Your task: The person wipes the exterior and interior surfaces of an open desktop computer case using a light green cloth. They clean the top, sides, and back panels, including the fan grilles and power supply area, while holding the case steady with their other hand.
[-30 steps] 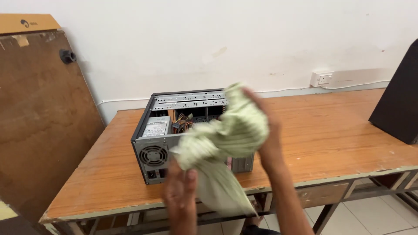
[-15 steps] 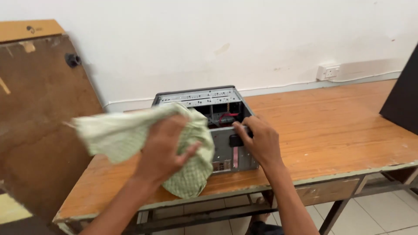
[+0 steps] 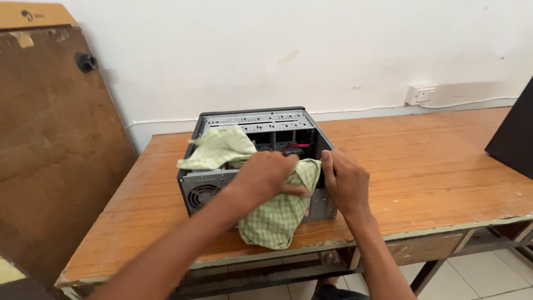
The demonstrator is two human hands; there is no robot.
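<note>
Open computer case [image 3: 252, 166] lies on its side on the wooden counter [image 3: 433, 166], open face up, its long axis running away from the person toward the wall; the rear panel with the fan grille faces the near counter edge. Left hand [image 3: 266, 175] presses down on a green checked cloth [image 3: 275, 214] at the near rim of the case, fingers curled and gripping the fabric. The cloth drapes two ways from that hand: one end lies back and left over the case's upper rim, the other hangs down the near panel almost to the counter edge. Right hand [image 3: 345, 180] rests just beside, on the case's near right corner, fingers closed around the rim, touching the cloth's edge. The left hand is the nearer to the cloth; the case interior lies directly beyond both hands. Inside the case: metal drive bays and a red cable [image 3: 296, 146]; the rest is in shadow. A dark panel [image 3: 513, 136] stands at the counter's right end.
</note>
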